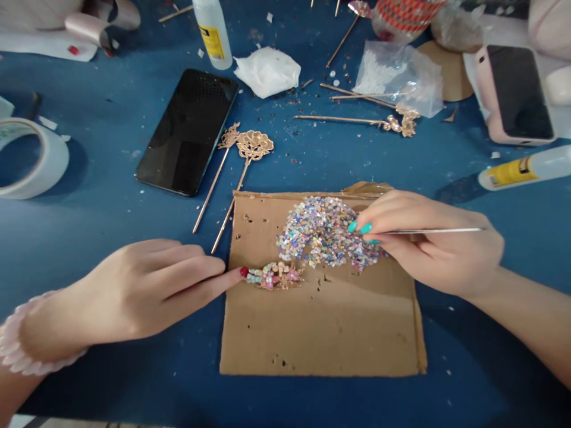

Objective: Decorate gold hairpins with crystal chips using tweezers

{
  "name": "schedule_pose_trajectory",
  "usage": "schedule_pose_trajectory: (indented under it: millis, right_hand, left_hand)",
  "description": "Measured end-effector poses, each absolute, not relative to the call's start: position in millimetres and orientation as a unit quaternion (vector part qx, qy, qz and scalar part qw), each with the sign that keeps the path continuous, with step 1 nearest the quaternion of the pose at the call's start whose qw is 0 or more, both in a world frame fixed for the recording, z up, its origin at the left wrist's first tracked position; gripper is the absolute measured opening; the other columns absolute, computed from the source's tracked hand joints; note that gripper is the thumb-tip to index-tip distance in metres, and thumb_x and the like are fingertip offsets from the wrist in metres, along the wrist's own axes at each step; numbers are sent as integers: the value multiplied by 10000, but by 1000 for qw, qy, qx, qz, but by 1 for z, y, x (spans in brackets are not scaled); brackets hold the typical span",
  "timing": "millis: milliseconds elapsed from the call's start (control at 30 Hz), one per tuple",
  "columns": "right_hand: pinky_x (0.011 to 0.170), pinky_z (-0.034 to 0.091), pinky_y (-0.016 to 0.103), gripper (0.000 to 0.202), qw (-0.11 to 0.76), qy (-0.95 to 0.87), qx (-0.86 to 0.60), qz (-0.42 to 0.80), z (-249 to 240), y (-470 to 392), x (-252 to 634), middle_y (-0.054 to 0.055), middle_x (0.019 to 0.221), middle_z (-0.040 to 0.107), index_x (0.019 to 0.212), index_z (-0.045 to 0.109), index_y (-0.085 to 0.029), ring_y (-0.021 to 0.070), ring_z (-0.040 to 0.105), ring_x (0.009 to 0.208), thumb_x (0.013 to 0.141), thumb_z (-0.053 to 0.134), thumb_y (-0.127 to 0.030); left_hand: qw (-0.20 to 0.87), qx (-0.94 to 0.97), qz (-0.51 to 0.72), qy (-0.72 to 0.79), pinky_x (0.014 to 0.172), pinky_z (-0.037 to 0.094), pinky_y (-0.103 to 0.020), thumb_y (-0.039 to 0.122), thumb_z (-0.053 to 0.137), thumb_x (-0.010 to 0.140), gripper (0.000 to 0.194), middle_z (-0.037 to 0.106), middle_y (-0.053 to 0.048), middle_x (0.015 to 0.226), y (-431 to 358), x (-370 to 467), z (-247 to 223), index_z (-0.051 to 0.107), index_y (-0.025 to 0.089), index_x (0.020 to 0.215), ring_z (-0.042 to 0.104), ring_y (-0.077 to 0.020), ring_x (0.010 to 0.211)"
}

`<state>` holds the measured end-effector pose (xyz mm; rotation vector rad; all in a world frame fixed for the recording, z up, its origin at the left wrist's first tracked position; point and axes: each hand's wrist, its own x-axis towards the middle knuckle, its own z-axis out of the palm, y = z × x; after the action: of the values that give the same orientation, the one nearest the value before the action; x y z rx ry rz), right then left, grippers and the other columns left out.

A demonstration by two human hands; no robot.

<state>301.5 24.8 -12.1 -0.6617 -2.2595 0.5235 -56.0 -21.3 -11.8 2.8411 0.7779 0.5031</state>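
Note:
On a piece of cardboard point(321, 333) lies a small gold ornament point(276, 276) set with pink flowers and pale stones. The index fingertip of my left hand point(156, 285) touches its left end; the other fingers are loosely bent and hold nothing that I can see. Behind the ornament spreads a pile of tiny multicoloured beads or chips point(330, 232). My right hand point(437, 241) is over the right side of this pile, pinching a thin metal tool point(437, 230). The tool's tip is hidden by the fingers, so its exact kind does not show.
Gold hairpin sticks point(254, 145) lie beside a black phone point(187, 131). Farther back are a glue bottle point(214, 35), crumpled white tissue point(268, 71), more hairpins point(357, 120) and a plastic bag point(397, 77). Tape point(56, 157) sits left; a second bottle point(521, 169) and pink-cased device point(515, 95) stand right.

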Motion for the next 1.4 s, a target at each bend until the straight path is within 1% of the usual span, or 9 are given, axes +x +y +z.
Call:
schedule_pose_trajectory:
  millis: [67, 167, 400, 567, 700, 900, 1100, 1233, 1400]
  right_hand:
    - [773, 600, 272, 244, 355, -879, -250, 198, -11, 25, 302, 62, 842, 738, 955, 625, -186, 142, 736, 831, 875, 628, 45]
    - [775, 596, 271, 242, 356, -878, -250, 202, -11, 25, 302, 65, 844, 738, 949, 624, -179, 138, 730, 841, 873, 630, 50]
    - [777, 609, 299, 250, 359, -881, -234, 204, -12, 25, 300, 76, 849, 736, 961, 629, -168, 155, 732, 847, 862, 634, 62]
    - [771, 622, 305, 234, 357, -881, -234, 202, -11, 23, 300, 46, 881, 731, 1005, 638, -214, 152, 731, 850, 893, 642, -9]
    - [767, 625, 313, 251, 345, -891, -225, 190, -10, 22, 302, 53, 894, 737, 1033, 639, -223, 166, 736, 865, 895, 630, -13]
    - [764, 625, 314, 268, 346, -887, -237, 194, -11, 22, 303, 21, 901, 744, 1034, 646, -268, 165, 740, 853, 899, 632, -37]
    - [737, 626, 317, 296, 352, -888, -217, 200, -10, 23, 303, 34, 880, 741, 1041, 651, -253, 175, 740, 830, 867, 644, -15]
    - [724, 623, 329, 275, 348, -887, -231, 197, -9, 23, 304, 15, 876, 742, 1017, 646, -288, 175, 743, 813, 890, 632, -45]
    - [729, 624, 320, 276, 350, -886, -223, 208, -10, 23, 303, 25, 876, 737, 1026, 643, -272, 171, 738, 825, 885, 633, -34]
  left_hand:
    - [94, 947, 159, 264, 563, 434, -332, 246, 463, 1066, 247, 715, 24, 831, -22, -57, -12, 636, 232, 1241, 613, -132, 638]
    - [110, 943, 157, 270, 573, 440, -329, 251, 487, 1061, 234, 720, 26, 843, -22, -59, -13, 635, 232, 1242, 632, -130, 661]
    - [89, 950, 150, 260, 558, 428, -337, 240, 455, 1071, 255, 727, 31, 841, -23, -60, -13, 628, 233, 1258, 625, -137, 653]
    - [81, 952, 148, 257, 552, 428, -340, 247, 454, 1072, 264, 725, 40, 840, -22, -60, -14, 618, 245, 1279, 622, -140, 649]
    - [70, 954, 151, 249, 560, 433, -336, 238, 482, 1060, 256, 721, 37, 844, -22, -60, -14, 624, 237, 1273, 622, -141, 656]
    - [74, 954, 149, 250, 577, 446, -326, 240, 476, 1053, 269, 715, 31, 842, -23, -61, -14, 624, 238, 1277, 614, -135, 650]
    - [69, 955, 146, 248, 586, 465, -315, 206, 517, 1016, 300, 706, 17, 847, -22, -63, -14, 630, 246, 1290, 625, -142, 668]
    - [61, 958, 146, 238, 583, 472, -321, 199, 523, 1010, 316, 699, 13, 846, -22, -62, -15, 628, 238, 1305, 626, -152, 676]
    - [62, 958, 143, 240, 583, 464, -320, 195, 513, 1018, 296, 701, 12, 837, -22, -61, -14, 636, 237, 1285, 627, -152, 673]
